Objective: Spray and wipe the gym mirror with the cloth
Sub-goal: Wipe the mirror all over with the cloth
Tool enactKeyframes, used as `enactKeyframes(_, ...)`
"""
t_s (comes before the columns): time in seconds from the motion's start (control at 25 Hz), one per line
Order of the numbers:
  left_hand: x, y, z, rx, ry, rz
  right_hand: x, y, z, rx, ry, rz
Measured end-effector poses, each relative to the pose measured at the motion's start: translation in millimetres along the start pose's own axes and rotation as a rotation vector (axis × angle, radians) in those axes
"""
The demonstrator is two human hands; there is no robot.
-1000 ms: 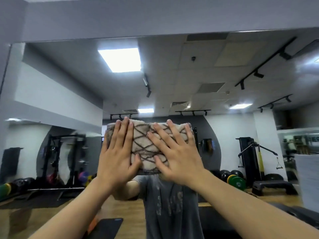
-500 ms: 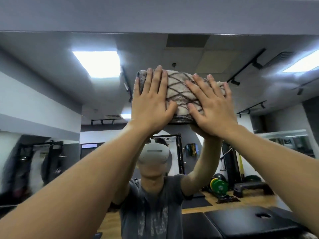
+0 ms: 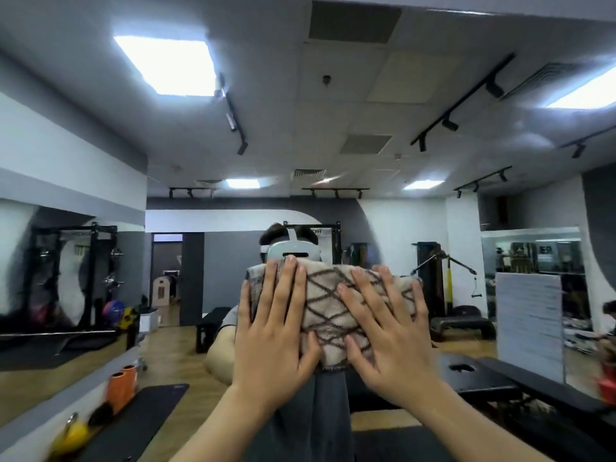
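Note:
A beige cloth (image 3: 328,305) with a brown lattice pattern lies flat against the gym mirror (image 3: 300,135), which fills almost the whole view. My left hand (image 3: 273,331) presses on the cloth's left part with straight, spread fingers. My right hand (image 3: 390,331) presses on its right part the same way. The mirror reflects a person with a white headset just above the cloth's top edge. No spray bottle is in view.
Orange foam rollers (image 3: 121,385) and a yellow object (image 3: 71,435) lie at the lower left beside a black mat (image 3: 140,418). A black bench (image 3: 500,381) stands at the lower right. Reflected weight racks, plates and a cable machine fill the background.
Both hands slid the cloth up the mirror toward the reflected ceiling, then back down to the height of the reflected headset. Both palms stayed flat on the cloth.

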State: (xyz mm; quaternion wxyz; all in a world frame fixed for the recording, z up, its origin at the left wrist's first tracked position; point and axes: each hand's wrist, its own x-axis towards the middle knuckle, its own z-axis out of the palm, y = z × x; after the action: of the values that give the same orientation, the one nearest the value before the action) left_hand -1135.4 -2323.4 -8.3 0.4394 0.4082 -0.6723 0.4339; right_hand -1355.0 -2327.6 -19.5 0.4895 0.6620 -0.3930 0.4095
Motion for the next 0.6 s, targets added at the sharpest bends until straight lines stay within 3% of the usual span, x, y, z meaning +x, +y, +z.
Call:
enactKeyframes(0.2, 12, 5, 2, 0.022, -0.047, 0.065, 15, 26, -3, 0.009, -0.021, -0.098)
enactKeyframes(0.32, 96, -15, -10, 0.057, 0.001, 0.132, 84, 61, -11, -0.019, 0.033, -0.081)
enactKeyframes(0.6, 288, 4, -19, 0.080, 0.115, 0.069, 217, 174, -46, -0.054, 0.087, 0.065)
